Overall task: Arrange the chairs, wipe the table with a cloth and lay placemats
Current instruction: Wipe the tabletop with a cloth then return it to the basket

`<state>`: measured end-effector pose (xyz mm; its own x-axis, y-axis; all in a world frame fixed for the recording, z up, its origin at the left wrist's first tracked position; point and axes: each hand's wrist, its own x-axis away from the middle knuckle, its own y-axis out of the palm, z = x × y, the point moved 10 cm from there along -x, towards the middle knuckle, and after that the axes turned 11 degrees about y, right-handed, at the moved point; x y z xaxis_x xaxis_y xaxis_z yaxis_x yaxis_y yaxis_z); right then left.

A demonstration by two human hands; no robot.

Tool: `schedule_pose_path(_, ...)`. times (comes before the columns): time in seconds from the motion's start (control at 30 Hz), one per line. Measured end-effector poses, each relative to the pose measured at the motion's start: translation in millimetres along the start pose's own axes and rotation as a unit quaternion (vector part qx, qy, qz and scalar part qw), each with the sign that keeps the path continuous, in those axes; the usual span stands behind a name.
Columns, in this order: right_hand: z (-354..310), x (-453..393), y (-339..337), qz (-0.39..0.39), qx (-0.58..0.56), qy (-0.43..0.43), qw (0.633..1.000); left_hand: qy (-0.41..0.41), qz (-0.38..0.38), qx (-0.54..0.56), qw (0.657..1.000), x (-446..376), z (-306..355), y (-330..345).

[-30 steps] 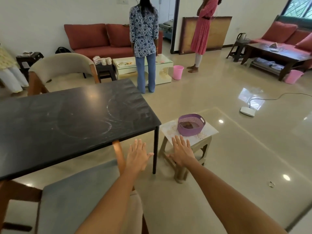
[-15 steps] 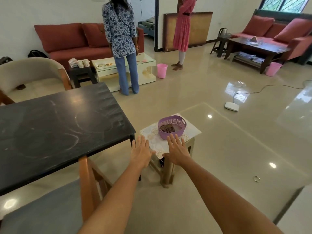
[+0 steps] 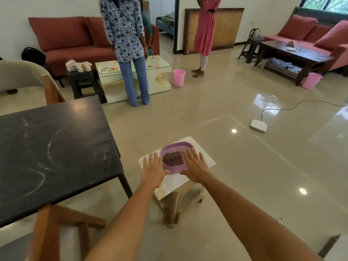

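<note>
Now both hands reach out flat over a purple basket (image 3: 177,159) that sits on a pale mat topping a small stool (image 3: 180,200), just beside the near corner of the black table (image 3: 52,153). The left hand (image 3: 153,171) is spread with straight fingers at the basket's left side; the right hand (image 3: 195,167) is likewise flat, its fingers lying across the basket's right rim. Neither grips anything yet.

Inside the basket lies a folded, dark checked cloth (image 3: 172,160), probably the wiping cloth or the placemats. To take it cleanly, one hand should steady the basket rim while the other dips in and pinches the fold, so the light basket does not slide off the stool's mat.

The basket is oval, its long axis running from the table side away toward the white box on the floor (image 3: 258,125); the table's long axis seems to run toward the beige chair (image 3: 20,76). Chalky smears across the table suggest wiping is still due.
</note>
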<state>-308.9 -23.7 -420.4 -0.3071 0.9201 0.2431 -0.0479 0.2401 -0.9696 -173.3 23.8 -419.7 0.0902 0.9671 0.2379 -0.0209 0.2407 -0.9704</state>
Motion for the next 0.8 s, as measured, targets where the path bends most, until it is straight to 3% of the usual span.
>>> schedule_pose_path(0.43, 78, -134, -50, -0.026, 0.052, -0.096, 0.994, -0.055, -0.011, -0.009, 0.998, -149, 42, -38)
schedule_pose_path(0.6, 82, -189, -47, -0.055, 0.091, -0.198, 0.974, -0.150, -0.022, 0.016, 0.988, -180, 35, -27)
schedule_pose_path(0.8, 70, -228, -40, -0.068, 0.134, -0.351, 0.924, -0.292, -0.026, 0.084, 0.952, -188, 42, -3)
